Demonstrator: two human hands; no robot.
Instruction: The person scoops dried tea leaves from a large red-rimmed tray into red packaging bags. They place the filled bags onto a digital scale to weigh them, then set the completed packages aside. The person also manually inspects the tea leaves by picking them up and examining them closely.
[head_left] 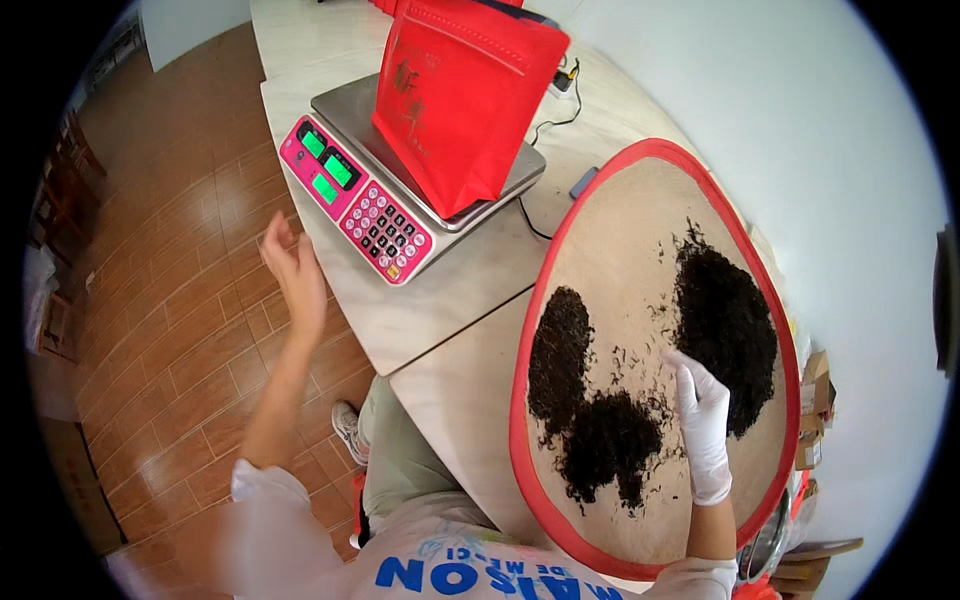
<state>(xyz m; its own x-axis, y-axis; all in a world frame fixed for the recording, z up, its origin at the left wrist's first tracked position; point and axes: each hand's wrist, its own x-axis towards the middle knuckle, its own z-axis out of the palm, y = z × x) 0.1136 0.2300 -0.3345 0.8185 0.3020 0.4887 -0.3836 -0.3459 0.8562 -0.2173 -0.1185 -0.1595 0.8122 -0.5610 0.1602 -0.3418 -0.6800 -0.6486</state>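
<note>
A round tray (530,470) with a red cloth rim holds dark dried leaves that look like loose tea. They lie in a large heap (725,335) on the right and smaller heaps (605,440) on the left, with loose bits scattered between. My right hand (703,415), in a white glove, is over the tray beside the large heap, thumb and fingers pressed together; what they hold is too small to see. My bare left hand (300,280) is in the air left of the table, near the scale, its fingers loosely bent and holding nothing.
A pink and white digital scale (365,205) with lit green displays carries an upright red pouch (465,100). A black cable (575,110) runs behind it. Small cardboard boxes (815,385) stand right of the tray, by the white wall (820,170).
</note>
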